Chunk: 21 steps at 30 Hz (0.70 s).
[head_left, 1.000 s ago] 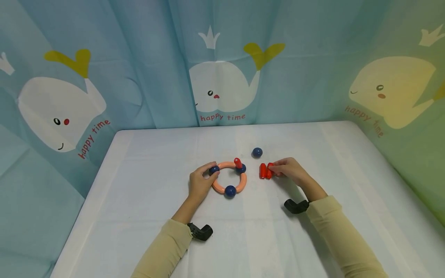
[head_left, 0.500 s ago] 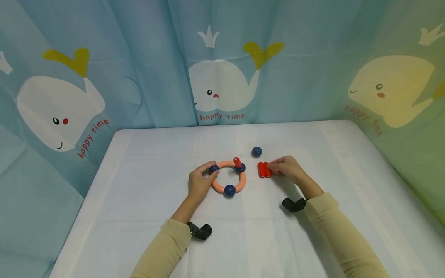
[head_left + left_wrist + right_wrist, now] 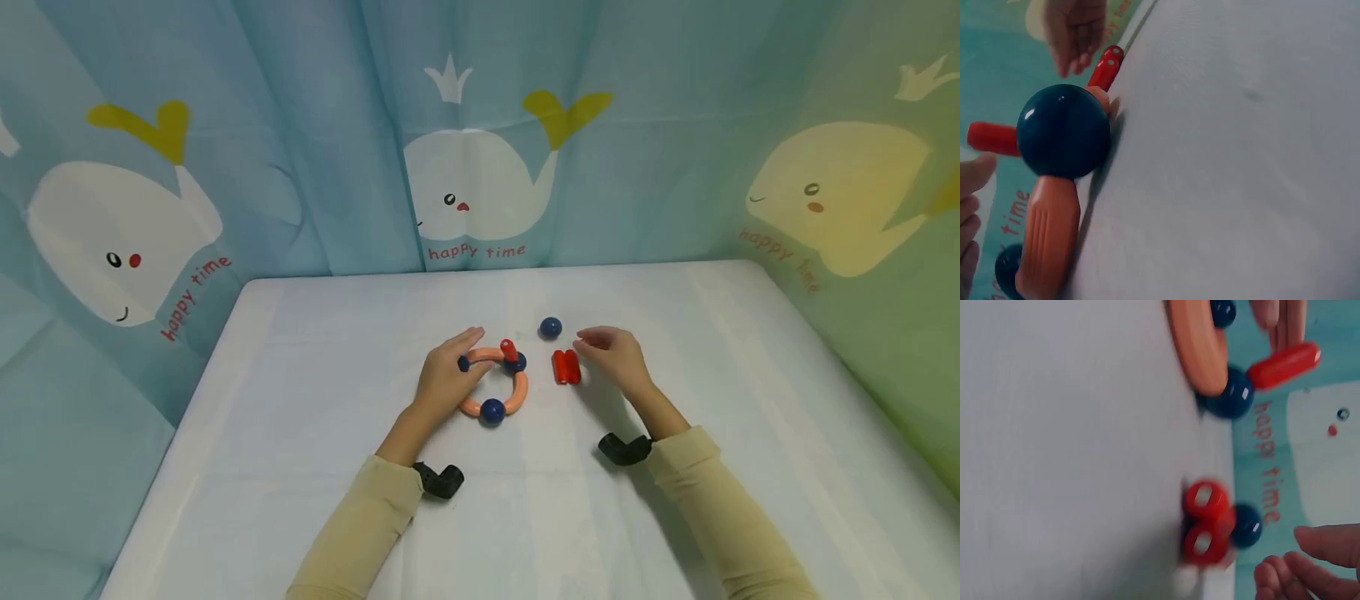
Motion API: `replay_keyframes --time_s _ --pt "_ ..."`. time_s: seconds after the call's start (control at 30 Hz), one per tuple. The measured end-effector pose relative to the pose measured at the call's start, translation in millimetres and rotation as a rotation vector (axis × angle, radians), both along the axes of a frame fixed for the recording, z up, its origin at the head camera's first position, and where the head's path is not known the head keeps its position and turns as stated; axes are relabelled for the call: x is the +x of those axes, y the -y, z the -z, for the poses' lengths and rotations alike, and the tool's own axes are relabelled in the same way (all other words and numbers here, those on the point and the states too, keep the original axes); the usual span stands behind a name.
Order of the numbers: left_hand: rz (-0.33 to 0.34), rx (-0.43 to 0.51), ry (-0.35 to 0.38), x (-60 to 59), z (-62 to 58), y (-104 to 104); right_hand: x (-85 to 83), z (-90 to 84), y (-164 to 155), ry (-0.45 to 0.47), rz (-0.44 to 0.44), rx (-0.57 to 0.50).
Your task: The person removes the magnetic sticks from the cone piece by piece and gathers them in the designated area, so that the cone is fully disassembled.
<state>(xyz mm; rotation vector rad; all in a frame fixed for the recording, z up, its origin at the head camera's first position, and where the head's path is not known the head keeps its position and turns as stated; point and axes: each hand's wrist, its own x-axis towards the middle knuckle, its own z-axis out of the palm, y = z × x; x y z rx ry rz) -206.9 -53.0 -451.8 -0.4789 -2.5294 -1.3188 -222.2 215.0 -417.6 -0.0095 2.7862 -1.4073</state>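
On the table an orange ring (image 3: pixel 520 388) of curved pieces joins blue balls; a red rod (image 3: pixel 508 349) stands up from its far-right ball (image 3: pixel 519 362). My left hand (image 3: pixel 447 377) hovers over the ring's left side, thumb and fingers spread, partly covering the left ball (image 3: pixel 463 363). In the left wrist view, its thumb (image 3: pixel 977 174) is apart from the nearest ball (image 3: pixel 1063 131). Two red rods (image 3: pixel 567 367) lie side by side right of the ring. My right hand (image 3: pixel 617 357) is raised just beyond them, fingers loosely bent and holding nothing.
A loose blue ball (image 3: pixel 551 327) sits behind the red rods. A white cloth covers the table (image 3: pixel 525 517). Whale-printed curtains (image 3: pixel 337 167) hang along its back and sides. Each wrist wears a black camera (image 3: pixel 626 450).
My right hand has let go of the red rods and lifted away; they stay together. My left hand has released the left ball and shifted slightly right and forward, over the ring.
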Motion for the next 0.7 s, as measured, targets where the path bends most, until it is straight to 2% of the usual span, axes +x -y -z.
replay_keyframes --time_s 0.13,0.27,0.37,0.47,0.53,0.6,0.7 --pt "0.132 -0.175 0.061 -7.7 -5.6 -9.1 8.9 0.5 15.4 -0.092 -0.035 -0.043" --pt "0.263 -0.264 0.049 -20.0 -7.1 -14.4 17.4 0.4 28.8 -0.100 -0.059 -0.095" --pt "0.340 -0.258 0.078 -30.0 -9.6 -15.6 21.0 -0.2 36.2 -0.109 -0.075 -0.134" --pt "0.401 -0.218 0.183 -39.8 -12.5 -16.5 23.4 -1.7 41.8 -0.130 -0.088 -0.161" --pt "0.416 -0.206 0.240 -45.4 -14.3 -17.6 24.6 -2.4 45.3 -0.150 -0.095 -0.179" --pt "0.425 -0.206 0.262 -49.9 -14.8 -19.3 24.8 -1.5 48.7 -0.174 -0.103 -0.206" --pt "0.431 -0.211 0.249 -52.6 -14.5 -21.6 24.3 0.7 55.0 -0.231 -0.123 -0.215"
